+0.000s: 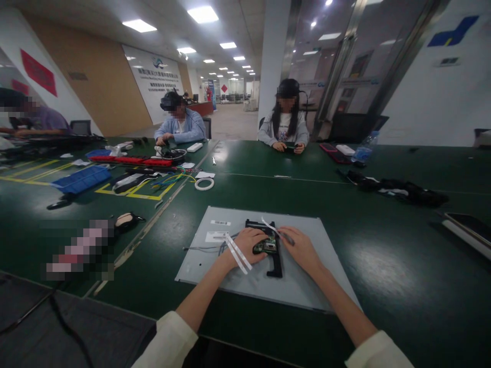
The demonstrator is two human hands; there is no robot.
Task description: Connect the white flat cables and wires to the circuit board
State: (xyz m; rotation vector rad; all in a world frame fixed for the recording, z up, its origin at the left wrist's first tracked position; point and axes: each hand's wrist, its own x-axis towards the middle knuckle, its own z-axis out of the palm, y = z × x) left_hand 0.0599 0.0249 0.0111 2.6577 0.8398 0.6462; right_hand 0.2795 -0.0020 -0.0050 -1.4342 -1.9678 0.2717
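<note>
A grey panel [307,245] lies on the green table, with a black frame [276,265] on it. A green circuit board [270,244] sits within the frame. My left hand [246,245] rests on the left side of the board, its fingers closed round the edge. From beside that hand, white strips [238,254] and grey cables [203,249] reach left over the panel. My right hand [299,246] is at the frame's right edge, fingers closed on a small dark tool [287,237]. A thin white strip [267,223] lies across the frame's top.
A blue basket [82,179], colored wires [172,180] and a white ring [204,184] lie at the left. Two people sit across the table [238,191], another at far left. A bottle [366,148] and black cloth-like bundle [399,189] are at the right.
</note>
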